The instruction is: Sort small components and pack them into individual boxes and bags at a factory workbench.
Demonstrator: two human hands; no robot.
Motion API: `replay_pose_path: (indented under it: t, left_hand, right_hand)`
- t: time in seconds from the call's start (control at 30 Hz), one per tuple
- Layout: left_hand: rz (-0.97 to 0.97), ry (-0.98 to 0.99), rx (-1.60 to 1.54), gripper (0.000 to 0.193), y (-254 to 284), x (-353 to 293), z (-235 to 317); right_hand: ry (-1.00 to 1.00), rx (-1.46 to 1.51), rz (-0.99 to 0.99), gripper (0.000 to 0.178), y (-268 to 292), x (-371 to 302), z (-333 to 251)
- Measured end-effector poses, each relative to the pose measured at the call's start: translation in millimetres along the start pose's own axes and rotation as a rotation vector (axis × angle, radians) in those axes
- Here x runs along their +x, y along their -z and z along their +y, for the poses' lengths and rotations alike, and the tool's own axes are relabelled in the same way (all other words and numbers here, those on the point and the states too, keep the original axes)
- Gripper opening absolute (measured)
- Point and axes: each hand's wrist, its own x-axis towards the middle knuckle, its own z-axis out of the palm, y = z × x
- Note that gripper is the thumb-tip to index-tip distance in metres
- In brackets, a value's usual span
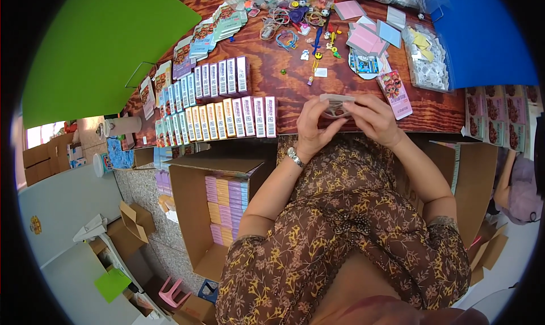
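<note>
In the head view, my left hand (pixel 314 125) and right hand (pixel 377 121) both pinch a small pale packet (pixel 338 98) between their fingers, at upper centre of the frame, by the near edge of the wooden surface (pixel 267 78). Rows of small boxes (pixel 227 119) stand upper left; a pink box (pixel 397 98) lies just beside my right hand, upper right.

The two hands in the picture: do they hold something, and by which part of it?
The left hand and right hand hold a small pale packet by its left and right sides.
</note>
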Motion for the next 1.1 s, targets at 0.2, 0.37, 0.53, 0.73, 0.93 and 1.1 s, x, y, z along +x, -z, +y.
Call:
replay_pose_path:
  t: [0.2,0.37,0.53,0.73,0.93,1.1]
  left_hand:
    - [-0.19,0.002,0.093,0.038,7,3,2]
    - [-0.259,0.028,0.069,0.034,7,13,3]
    - [-0.318,0.046,0.051,0.032,9,16,1]
    - [-0.211,0.158,-0.007,0.027,3,18,12]
    - [-0.09,0.086,0.093,0.026,0,10,10]
    - [-0.112,0.07,0.109,0.025,1,12,10]
  right_hand:
    - [-0.221,0.147,-0.193,0.03,11,-4,17]
    - [-0.233,0.183,-0.307,0.026,26,10,25]
    - [-0.642,0.389,-0.383,0.033,31,33,12]
    - [-0.195,0.026,-0.362,0.027,23,18,25]
    - [-0.08,0.043,-0.304,0.02,30,24,10]
    - [-0.217,0.097,-0.316,0.021,27,21,10]
